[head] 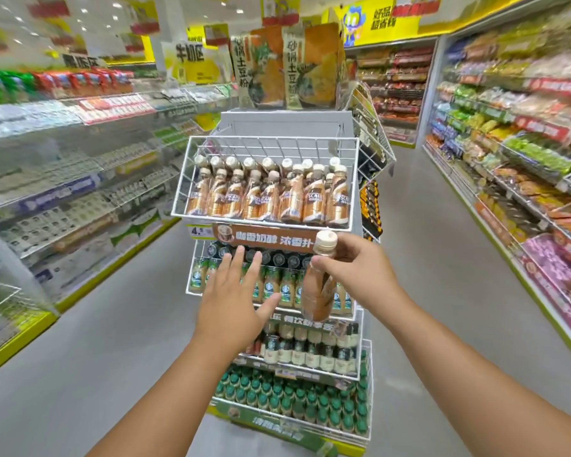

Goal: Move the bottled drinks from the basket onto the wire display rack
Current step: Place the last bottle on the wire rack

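Head view: right hand [353, 272] gripping coffee bottle [320, 285] upright, just below top wire shelf [264, 222], nearer than left hand [234, 298], fingers spread, empty.

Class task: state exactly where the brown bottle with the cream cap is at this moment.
In the head view, right of centre: the right hand grips the brown bottle in front of the wire display rack, just below its top tier.

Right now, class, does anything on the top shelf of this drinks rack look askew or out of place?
Nothing is spilled or damaged. The brown coffee bottles in the top wire basket lean at uneven angles rather than standing straight. The right hand holds one more bottle below.
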Available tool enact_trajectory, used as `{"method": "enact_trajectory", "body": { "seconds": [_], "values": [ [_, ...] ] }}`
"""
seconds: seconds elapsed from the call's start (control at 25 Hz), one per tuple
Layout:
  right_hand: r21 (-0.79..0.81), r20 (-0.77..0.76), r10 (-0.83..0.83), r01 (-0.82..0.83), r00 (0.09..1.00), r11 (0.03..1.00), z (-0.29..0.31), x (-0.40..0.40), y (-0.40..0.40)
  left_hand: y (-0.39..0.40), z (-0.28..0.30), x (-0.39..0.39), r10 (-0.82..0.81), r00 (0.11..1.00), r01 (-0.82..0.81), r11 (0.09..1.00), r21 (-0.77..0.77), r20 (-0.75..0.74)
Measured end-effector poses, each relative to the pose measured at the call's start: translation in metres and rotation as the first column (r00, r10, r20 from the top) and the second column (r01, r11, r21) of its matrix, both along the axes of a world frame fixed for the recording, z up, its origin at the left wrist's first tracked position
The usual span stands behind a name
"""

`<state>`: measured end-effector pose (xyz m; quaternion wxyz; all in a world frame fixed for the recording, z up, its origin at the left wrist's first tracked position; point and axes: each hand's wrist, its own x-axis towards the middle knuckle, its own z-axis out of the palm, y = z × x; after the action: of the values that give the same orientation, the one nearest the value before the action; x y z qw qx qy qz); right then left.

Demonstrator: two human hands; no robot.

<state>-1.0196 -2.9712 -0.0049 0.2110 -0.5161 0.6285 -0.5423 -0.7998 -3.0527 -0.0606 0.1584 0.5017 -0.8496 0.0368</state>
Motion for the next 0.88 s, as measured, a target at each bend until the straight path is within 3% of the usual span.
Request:
{"method": "enact_trajectory", "body": {
  "seconds": [0.4, 0.88],
  "values": [
    [0.001, -0.042, 0.024, -0.024, 0.999, 1.0, 0.028, -0.011, -0.163, -0.162, 0.021, -0.009, -0.028, 0.999, 0.029, 0.999, -0.042, 0.018],
    [0.083, -0.036, -0.255, 0.257, 0.966, 0.963, 0.074, 0.026, -0.295, -0.33, 0.043, 0.018, -0.284, 0.959, 0.284, 0.953, -0.107, 0.008]
  ]
}}
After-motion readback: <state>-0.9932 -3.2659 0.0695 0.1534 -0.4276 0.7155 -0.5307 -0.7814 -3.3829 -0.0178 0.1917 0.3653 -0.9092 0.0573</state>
